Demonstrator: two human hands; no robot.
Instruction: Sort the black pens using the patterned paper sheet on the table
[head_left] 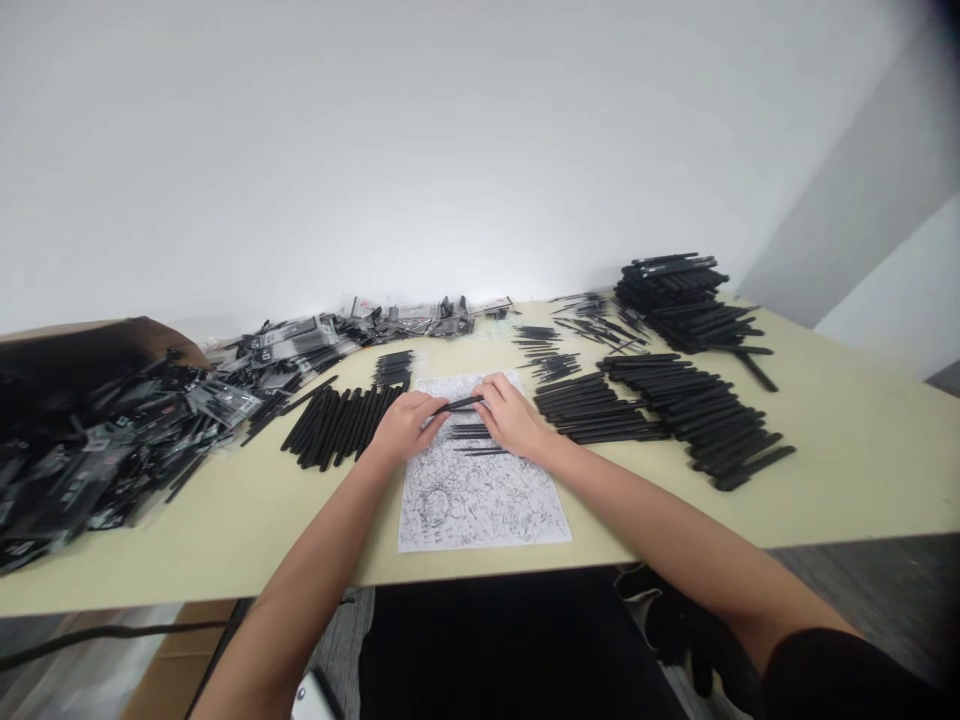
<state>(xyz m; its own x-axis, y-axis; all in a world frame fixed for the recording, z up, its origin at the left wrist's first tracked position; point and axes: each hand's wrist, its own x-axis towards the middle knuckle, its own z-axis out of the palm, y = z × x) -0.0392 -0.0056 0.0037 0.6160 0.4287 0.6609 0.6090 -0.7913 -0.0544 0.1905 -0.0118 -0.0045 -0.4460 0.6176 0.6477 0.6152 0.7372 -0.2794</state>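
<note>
Between my two hands a slim black pen (460, 404) is held level, just above a sheet of paper (487, 510) covered in scribbles. My left hand (405, 425) pinches its left end, and my right hand (513, 415) has fingers closed on the right end. Under the hands, several thin black refill-like sticks (470, 432) lie across the paper. Left of my left hand is a row of black pens (341, 425), with a small group of thin sticks (394, 368) behind it. Beside my right hand lies another row of black pens (600, 408).
Packaged black items (82, 480) heap up at the left by a cardboard box (169, 345), and more packets (412, 318) line the wall. Further right are more pens (701, 410) and a tall stack of pens (667, 290). Loose thin sticks (600, 330) lie at the back of the yellowish table (847, 450).
</note>
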